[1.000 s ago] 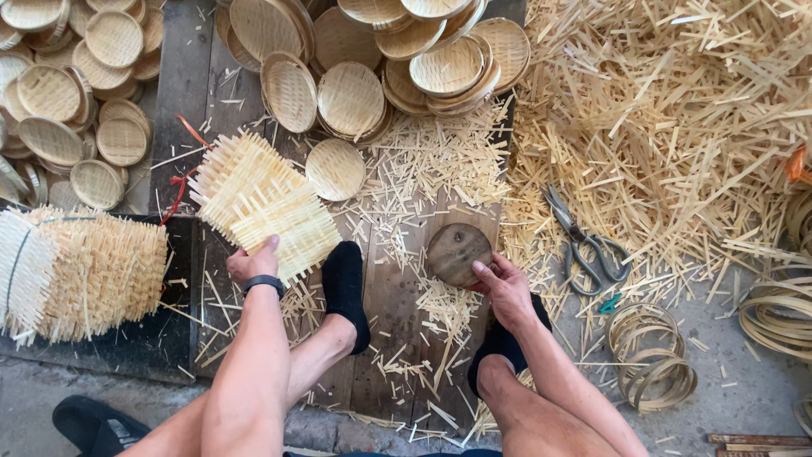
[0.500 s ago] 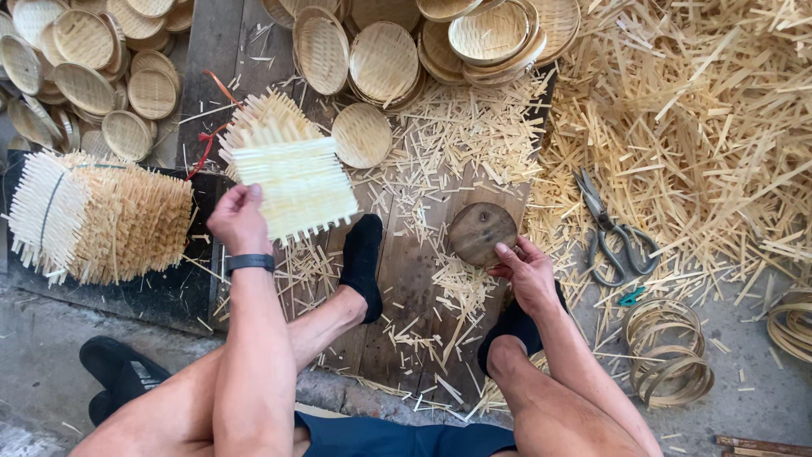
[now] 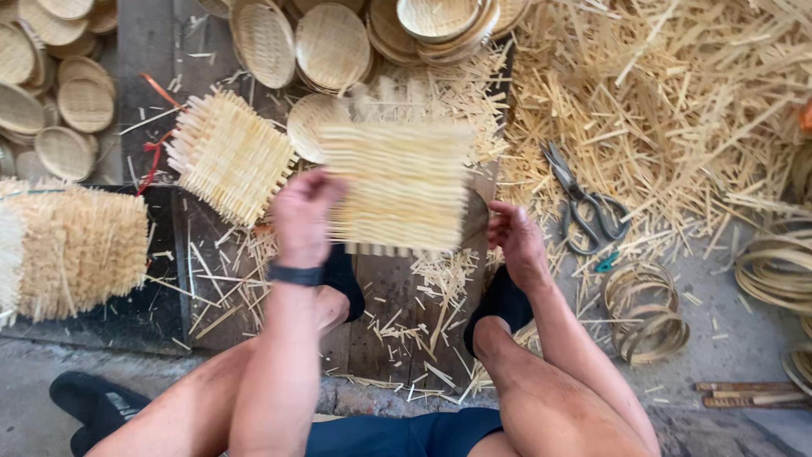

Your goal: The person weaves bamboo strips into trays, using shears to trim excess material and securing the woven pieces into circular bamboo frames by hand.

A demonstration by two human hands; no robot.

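My left hand point(image 3: 300, 216), with a black band on its wrist, grips the left edge of a square woven bamboo mat point(image 3: 397, 186) and holds it up over the wooden board point(image 3: 381, 288) between my feet. The mat is blurred by motion. My right hand point(image 3: 516, 241) sits just off the mat's right edge, fingers loosely apart, beside a round wooden block point(image 3: 475, 218) that the mat mostly hides. I cannot tell whether it touches the mat. A second woven square point(image 3: 228, 152) lies flat to the left.
A thick stack of woven squares point(image 3: 76, 250) lies at the far left. Several round bamboo trays point(image 3: 330, 42) fill the top. Scissors point(image 3: 584, 203) lie on loose bamboo strips point(image 3: 677, 110) at right, with bamboo hoops point(image 3: 643, 313) below. A black shoe point(image 3: 93, 402) is at bottom left.
My left hand has lifted one woven square off the pile at left and swung it right, over the round block. The right hand has stayed by the block.
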